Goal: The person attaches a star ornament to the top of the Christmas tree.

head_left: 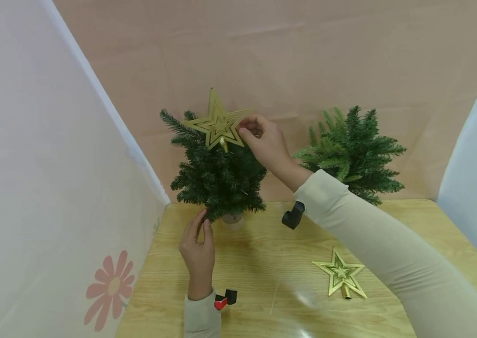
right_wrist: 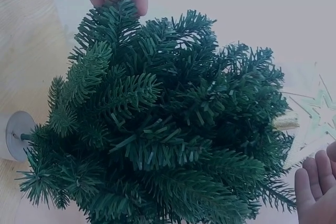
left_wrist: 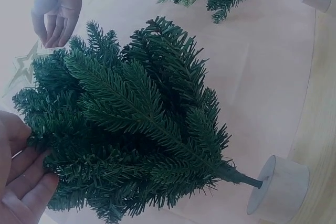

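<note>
A small artificial Christmas tree [head_left: 221, 173] with dark green branches stands at the back left on a round pale base [left_wrist: 281, 190]. Over its top is a gold star tree topper [head_left: 217, 123], its short socket [right_wrist: 286, 120] right at the uppermost needles. My right hand [head_left: 265, 141] pinches the star's right side with thumb and fingertips. Low on the left, my left hand [head_left: 198, 244] holds the tip of a branch [right_wrist: 123, 11] between thumb and fingers. Foliage hides the tree's trunk in the head view.
Another small artificial tree [head_left: 352, 150], with some lighter green sprigs, stands at the back right, partly behind my right forearm. A second gold star [head_left: 341, 273] lies on the wooden table [head_left: 255, 281]. Fabric walls [head_left: 73, 155] enclose the back and sides.
</note>
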`<state>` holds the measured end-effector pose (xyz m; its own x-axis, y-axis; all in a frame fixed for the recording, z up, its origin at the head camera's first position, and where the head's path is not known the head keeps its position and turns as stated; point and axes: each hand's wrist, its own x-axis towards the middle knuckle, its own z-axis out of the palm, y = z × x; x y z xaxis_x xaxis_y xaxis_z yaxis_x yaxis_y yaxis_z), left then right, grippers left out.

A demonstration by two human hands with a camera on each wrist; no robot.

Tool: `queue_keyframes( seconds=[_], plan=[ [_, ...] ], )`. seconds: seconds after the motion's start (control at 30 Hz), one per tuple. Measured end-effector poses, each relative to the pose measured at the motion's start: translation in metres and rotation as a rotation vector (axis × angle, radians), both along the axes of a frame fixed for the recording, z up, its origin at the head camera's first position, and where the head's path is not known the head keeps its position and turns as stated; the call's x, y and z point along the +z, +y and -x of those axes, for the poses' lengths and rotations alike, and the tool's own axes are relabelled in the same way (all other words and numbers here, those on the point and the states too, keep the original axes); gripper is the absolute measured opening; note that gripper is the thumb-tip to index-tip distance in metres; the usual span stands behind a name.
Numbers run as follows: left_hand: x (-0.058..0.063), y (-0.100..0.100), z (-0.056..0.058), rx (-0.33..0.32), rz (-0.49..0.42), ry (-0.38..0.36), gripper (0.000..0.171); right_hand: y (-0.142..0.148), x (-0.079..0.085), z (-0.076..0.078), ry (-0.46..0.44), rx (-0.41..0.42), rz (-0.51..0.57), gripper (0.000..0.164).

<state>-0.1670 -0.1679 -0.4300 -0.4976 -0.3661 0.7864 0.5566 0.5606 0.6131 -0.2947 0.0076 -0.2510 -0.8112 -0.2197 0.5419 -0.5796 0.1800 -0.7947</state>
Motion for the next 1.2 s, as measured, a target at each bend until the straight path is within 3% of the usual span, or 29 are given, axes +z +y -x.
queue_keyframes(
  seconds=[0.23,0.37,0.53,0.8,1.0,1.2],
  plan=[
    [-0.017,-0.014,0.004,0.004,-0.037,-0.033,0.03,0.011,0.001,-0.006,-0.031,0.038,0.047,0.028],
    [-0.015,-0.016,0.002,-0.015,-0.032,-0.012,0.029,0.019,0.004,-0.011,-0.053,0.054,0.078,0.028],
    [-0.004,-0.014,-0.002,-0.035,-0.045,0.034,0.029,0.03,0.011,-0.02,-0.074,0.079,0.13,0.026],
    [0.04,0.007,-0.032,-0.217,-0.117,0.053,0.029,0.063,0.01,-0.048,0.021,0.034,0.175,0.028],
    [0.038,0.015,-0.037,-0.336,-0.144,0.039,0.034,0.091,0.002,-0.079,0.099,0.048,0.262,0.028],
    [0.036,0.028,-0.04,-0.464,-0.112,0.06,0.039,0.11,-0.005,-0.102,0.11,0.062,0.315,0.03]
  ],
)
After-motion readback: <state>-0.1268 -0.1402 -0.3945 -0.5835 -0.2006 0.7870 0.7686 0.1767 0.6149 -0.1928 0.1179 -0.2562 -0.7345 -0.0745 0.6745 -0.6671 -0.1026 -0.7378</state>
